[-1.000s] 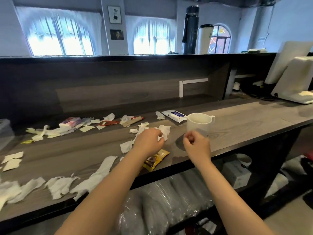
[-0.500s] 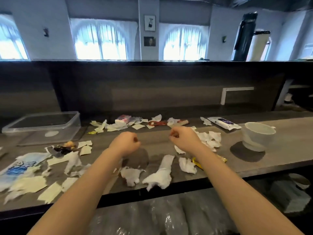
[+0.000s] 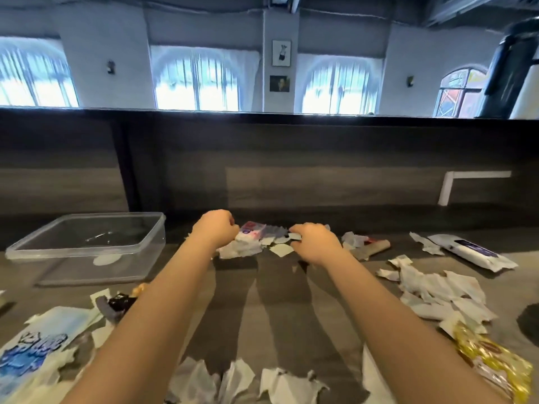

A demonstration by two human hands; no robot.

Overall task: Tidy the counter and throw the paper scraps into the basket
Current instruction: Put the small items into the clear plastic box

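Progress judged early; almost nothing binned.

Far left: clear tub (image 3: 87, 253) (taken to be the basket), upright on the counter (image 3: 277, 301), no scrap seen inside. Near left: blue-printed wrapper (image 3: 32, 354) among torn paper, unsorted; dark wrapper (image 3: 116, 304) just beyond.

Centre left: left hand (image 3: 217, 228) at the far cluster of scraps (image 3: 242, 249), fingers curled under, knuckles to camera. Cannot tell whether anything gripped. Pink tissue pack (image 3: 250, 230) just beside it.

Centre right: right hand (image 3: 313, 242), fingers curled, small white scrap (image 3: 294, 236) apparently pinched at the tips.

Right: loose heap of paper scraps (image 3: 437, 290), touched by neither hand. Wipes pack (image 3: 472, 253) behind it; yellow wrapper (image 3: 493, 360) at the near edge. More torn paper (image 3: 239, 380) along the front edge.

Left to do, by estimate: nearly all the gathering, all the transfer to the tub.

Surface: dark wood-grain, matte, with a raised back panel (image 3: 320, 170) of the same.

Room: arched curtained windows (image 3: 201, 80), framed pictures (image 3: 281, 53) on the centre pillar, stained-glass arch (image 3: 460, 91) and dark flask (image 3: 507, 68) far right.
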